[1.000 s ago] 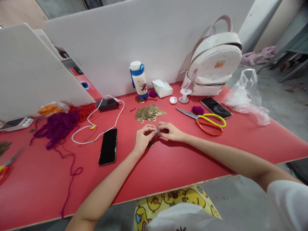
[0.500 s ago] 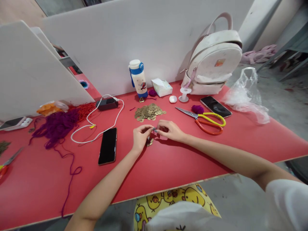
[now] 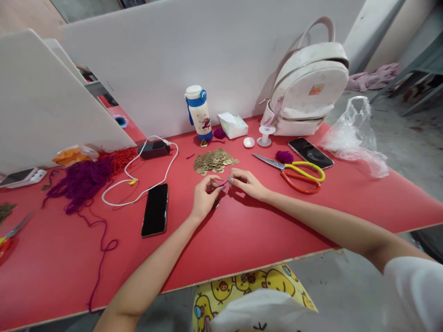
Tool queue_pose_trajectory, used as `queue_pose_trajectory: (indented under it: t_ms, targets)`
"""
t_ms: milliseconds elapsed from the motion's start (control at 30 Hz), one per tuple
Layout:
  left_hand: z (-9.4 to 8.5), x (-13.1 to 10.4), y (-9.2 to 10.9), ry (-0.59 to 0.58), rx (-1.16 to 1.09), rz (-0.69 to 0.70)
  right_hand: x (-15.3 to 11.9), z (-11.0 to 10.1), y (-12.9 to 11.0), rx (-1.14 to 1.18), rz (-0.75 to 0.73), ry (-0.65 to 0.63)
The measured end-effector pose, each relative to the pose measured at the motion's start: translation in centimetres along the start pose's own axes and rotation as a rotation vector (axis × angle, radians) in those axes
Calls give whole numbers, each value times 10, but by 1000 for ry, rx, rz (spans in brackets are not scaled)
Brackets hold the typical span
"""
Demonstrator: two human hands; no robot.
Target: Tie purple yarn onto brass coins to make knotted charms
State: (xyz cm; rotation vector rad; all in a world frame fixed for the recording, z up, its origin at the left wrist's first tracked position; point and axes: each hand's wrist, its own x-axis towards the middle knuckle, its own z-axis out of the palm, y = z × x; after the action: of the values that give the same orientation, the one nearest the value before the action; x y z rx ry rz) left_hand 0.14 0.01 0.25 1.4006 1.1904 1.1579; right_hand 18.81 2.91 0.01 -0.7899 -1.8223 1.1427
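Between my two hands runs a short length of purple yarn point(image 3: 224, 183). My left hand point(image 3: 205, 196) pinches it between thumb and fingers. At its other end, the fingertips of my right hand point(image 3: 247, 183) are closed on the yarn. Partly hidden under my left hand, a brass-coloured coin point(image 3: 217, 203) shows just below the fingertips. Just beyond both hands lies a heap of brass-coloured holed coins point(image 3: 215, 161) on the red table point(image 3: 249, 244).
Scissors point(image 3: 294, 173), a purple yarn ball point(image 3: 284, 157) and a phone point(image 3: 310, 153) lie to the right. A second phone point(image 3: 155, 210), a white cable point(image 3: 117, 203) and tangled purple yarn point(image 3: 81, 182) are left. Behind stand a bottle point(image 3: 199, 113) and a backpack point(image 3: 306, 87).
My right hand has shifted slightly right, away from the left, so the yarn between them now shows more. My left hand has turned a little and covers more of the coins below it.
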Motion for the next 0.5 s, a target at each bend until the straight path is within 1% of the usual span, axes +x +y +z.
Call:
queue_pose_trajectory:
  t_ms: [133, 333, 500]
  targets:
    - [-2, 1, 0, -20, 61, 16, -1, -1, -3, 51, 7, 17]
    - [-4, 3, -4, -59, 147, 69, 0, -2, -3, 67, 7, 37]
    - [-1, 2, -9, -50, 59, -22, 1, -3, 0, -6, 16, 89]
